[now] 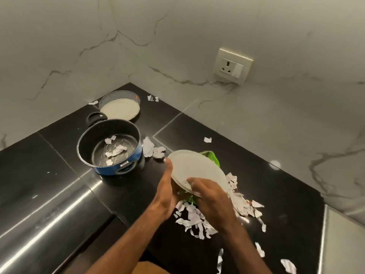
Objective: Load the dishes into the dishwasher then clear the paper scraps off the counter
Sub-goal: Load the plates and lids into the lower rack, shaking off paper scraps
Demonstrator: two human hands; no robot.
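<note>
Just right of the blue pot [110,151], both hands hold a tilted white plate [195,169]. The left hand [165,192] clasps its rim and the right hand [211,196] grips its near edge, above paper scraps [195,218] on the counter [276,194].

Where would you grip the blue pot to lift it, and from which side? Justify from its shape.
Grip the blue pot by its two loop handles, the near handle and the far handle, coming in from those two sides. It stands upright with paper scraps inside, so a level lift seems best.
</note>
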